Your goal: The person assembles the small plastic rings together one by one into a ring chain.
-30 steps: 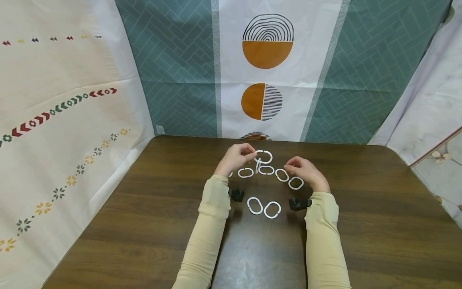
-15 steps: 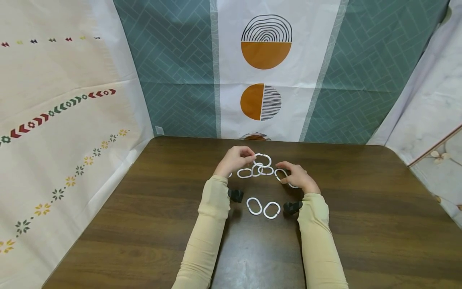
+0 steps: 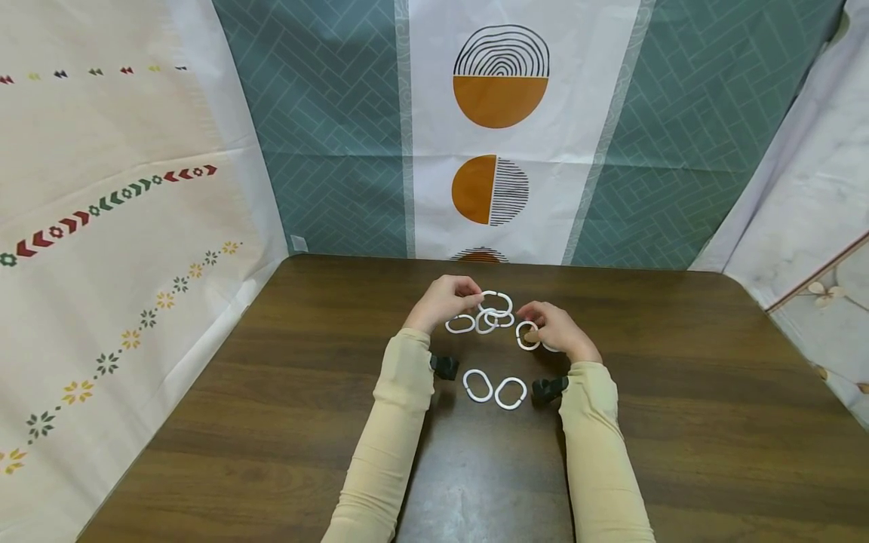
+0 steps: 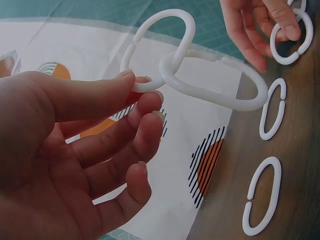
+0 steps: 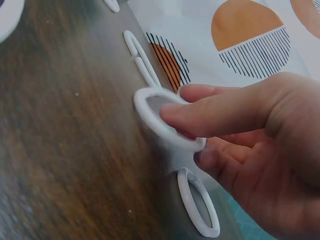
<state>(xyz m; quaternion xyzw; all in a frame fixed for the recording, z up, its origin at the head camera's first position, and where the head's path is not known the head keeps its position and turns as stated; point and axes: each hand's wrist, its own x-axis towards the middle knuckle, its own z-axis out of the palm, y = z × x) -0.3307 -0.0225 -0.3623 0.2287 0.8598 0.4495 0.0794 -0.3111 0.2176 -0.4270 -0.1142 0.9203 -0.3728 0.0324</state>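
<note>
My left hand (image 3: 441,302) pinches a white C-shaped plastic link (image 4: 189,25) between thumb and fingertips, above the table. A second white link (image 4: 245,105) hangs looped through it. To the right, my right hand (image 3: 558,332) pinches another white link (image 5: 150,119) between thumb and fingers, tilted up at the tabletop. Each link has a small gap in its side. The right hand partly covers one more link (image 5: 187,200), which lies beside it on the table.
Two loose links, a left one (image 3: 467,385) and a right one (image 3: 498,397), lie nearer on the brown wooden table (image 3: 271,422). Other links lie near the hands, including one (image 3: 460,332) by the left wrist. Patterned cloths (image 3: 339,151) hang behind the table.
My right hand has moved left and taken hold of a link, which has shifted and tilted. The left hand stays nearly in place, while its hanging link has swung to face the view.
</note>
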